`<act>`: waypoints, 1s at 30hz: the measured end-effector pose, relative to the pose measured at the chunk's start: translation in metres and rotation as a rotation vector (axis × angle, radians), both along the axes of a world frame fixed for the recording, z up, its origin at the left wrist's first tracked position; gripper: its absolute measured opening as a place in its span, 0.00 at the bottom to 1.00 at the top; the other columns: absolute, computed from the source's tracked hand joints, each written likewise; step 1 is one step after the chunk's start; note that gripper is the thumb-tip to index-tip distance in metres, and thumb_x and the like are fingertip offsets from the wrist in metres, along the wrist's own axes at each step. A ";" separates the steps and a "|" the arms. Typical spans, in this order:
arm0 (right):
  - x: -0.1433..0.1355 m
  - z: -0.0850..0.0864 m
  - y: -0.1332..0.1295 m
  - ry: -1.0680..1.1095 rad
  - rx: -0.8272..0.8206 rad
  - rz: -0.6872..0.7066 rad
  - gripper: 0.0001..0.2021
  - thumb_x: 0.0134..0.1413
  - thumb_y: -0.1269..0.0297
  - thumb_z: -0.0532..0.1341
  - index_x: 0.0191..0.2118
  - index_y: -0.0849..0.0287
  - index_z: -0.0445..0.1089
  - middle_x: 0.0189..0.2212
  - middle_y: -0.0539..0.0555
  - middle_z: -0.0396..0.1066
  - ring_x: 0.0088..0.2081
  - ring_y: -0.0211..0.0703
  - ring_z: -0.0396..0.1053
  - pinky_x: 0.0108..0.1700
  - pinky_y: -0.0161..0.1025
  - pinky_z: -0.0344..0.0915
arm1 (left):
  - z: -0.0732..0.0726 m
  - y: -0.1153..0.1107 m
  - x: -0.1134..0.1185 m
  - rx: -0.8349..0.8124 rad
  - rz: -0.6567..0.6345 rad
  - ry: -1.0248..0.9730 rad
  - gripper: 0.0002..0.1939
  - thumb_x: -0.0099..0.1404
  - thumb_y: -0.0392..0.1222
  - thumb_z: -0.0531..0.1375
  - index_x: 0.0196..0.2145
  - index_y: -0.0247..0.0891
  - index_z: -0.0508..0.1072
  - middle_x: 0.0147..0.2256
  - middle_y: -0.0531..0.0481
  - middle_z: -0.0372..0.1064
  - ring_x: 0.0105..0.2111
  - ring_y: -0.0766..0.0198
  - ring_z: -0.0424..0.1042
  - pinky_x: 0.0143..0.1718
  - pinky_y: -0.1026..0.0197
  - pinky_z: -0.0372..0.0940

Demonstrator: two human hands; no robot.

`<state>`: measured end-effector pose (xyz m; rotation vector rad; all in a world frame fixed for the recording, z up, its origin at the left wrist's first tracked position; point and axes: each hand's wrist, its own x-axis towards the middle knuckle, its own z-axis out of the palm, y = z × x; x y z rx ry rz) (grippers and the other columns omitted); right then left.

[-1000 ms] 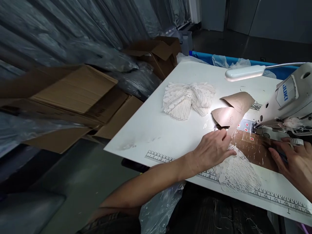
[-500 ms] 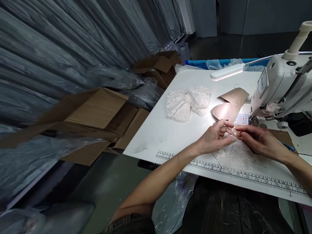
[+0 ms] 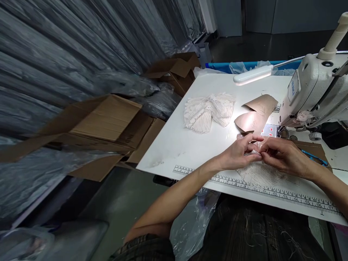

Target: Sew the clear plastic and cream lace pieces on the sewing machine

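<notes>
A piece of white lace fabric (image 3: 261, 174) lies on the sewing table, its upper edge raised between my hands. My left hand (image 3: 240, 152) pinches that edge between thumb and fingers. Right beside it, my right hand (image 3: 285, 156) is closed, thumb and fingertips pinching the lace edge; the exact spot is partly hidden by the fingers. Just beyond my hands is the needle area of a white sewing machine (image 3: 304, 87). A curved brown paper pattern (image 3: 255, 116) lies behind my left hand. Further left rests a gathered white lace piece (image 3: 209, 112).
A lit lamp (image 3: 252, 75) hangs over the white tabletop (image 3: 168, 145), which has a printed ruler (image 3: 244, 186) along its front. Blue-handled snips (image 3: 315, 157) lie right of my right hand. Open cardboard boxes (image 3: 106, 119) and plastic sheeting (image 3: 160, 101) stand to the left.
My right hand has moved left and its fingers have closed at the lace edge, against my left hand. More of the blue snips shows now. The view has shifted slightly.
</notes>
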<state>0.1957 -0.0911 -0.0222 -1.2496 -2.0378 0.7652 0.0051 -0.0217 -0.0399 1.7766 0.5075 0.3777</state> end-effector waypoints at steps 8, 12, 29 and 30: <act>0.016 -0.001 -0.006 0.048 -0.227 -0.258 0.12 0.58 0.55 0.54 0.32 0.57 0.66 0.21 0.48 0.64 0.22 0.35 0.60 0.25 0.35 0.58 | -0.002 0.009 -0.002 0.276 0.184 0.003 0.21 0.68 0.41 0.58 0.55 0.28 0.62 0.36 0.44 0.77 0.30 0.67 0.74 0.30 0.64 0.69; 0.048 -0.008 -0.027 0.009 -0.326 -0.362 0.17 0.60 0.50 0.54 0.38 0.58 0.70 0.25 0.52 0.72 0.24 0.38 0.67 0.25 0.36 0.61 | -0.007 0.011 -0.001 0.864 0.240 0.010 0.09 0.69 0.38 0.57 0.45 0.31 0.70 0.41 0.43 0.75 0.38 0.62 0.74 0.37 0.56 0.71; 0.058 -0.004 -0.075 0.093 -0.403 -0.362 0.23 0.55 0.47 0.59 0.47 0.62 0.72 0.23 0.50 0.68 0.25 0.37 0.65 0.24 0.36 0.63 | 0.008 -0.003 0.050 0.579 -0.277 0.169 0.07 0.70 0.38 0.57 0.43 0.32 0.71 0.30 0.52 0.71 0.28 0.68 0.69 0.30 0.65 0.64; 0.057 -0.006 -0.074 0.108 -0.398 -0.367 0.24 0.55 0.47 0.59 0.48 0.62 0.71 0.24 0.50 0.69 0.25 0.37 0.65 0.25 0.36 0.63 | 0.007 -0.003 0.049 0.517 -0.235 0.163 0.09 0.69 0.39 0.58 0.45 0.32 0.71 0.29 0.53 0.71 0.27 0.69 0.68 0.29 0.66 0.64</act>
